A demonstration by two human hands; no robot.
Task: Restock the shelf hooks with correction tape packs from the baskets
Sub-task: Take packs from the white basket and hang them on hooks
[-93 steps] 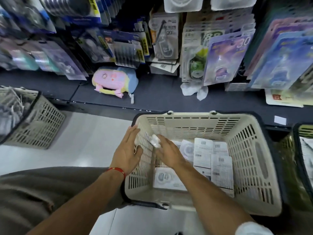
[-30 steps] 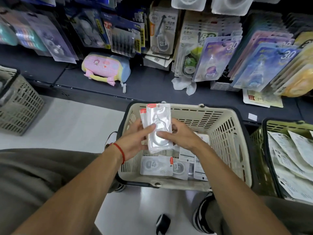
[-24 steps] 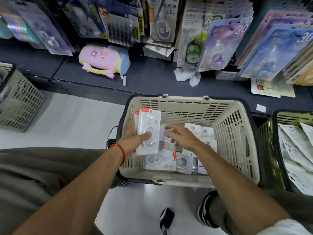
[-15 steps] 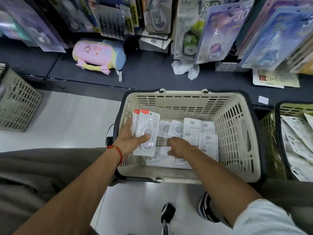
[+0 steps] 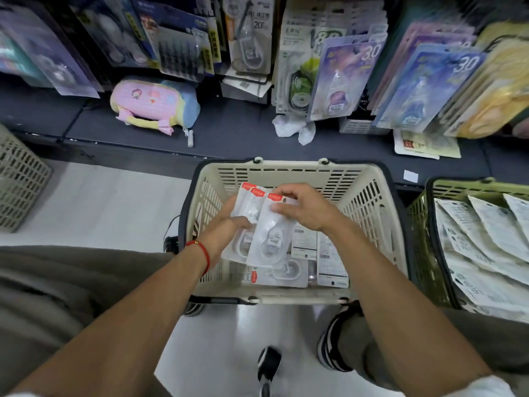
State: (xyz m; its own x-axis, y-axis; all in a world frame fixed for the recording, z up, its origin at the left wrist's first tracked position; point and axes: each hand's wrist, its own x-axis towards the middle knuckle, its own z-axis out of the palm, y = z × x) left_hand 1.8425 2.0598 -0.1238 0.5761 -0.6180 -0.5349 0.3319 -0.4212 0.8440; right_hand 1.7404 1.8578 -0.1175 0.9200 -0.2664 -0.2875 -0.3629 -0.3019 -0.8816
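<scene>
Both hands hold packs over basket.

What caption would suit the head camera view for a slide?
Both hands, left hand and right hand, hold clear correction tape packs over the beige basket.

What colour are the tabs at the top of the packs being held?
Red, on the tabs of the clear packs; seen in the head view.

Both forearms reach forward; the left hand (red cord on its wrist) and right hand meet, fingers curled, pinching.
</scene>
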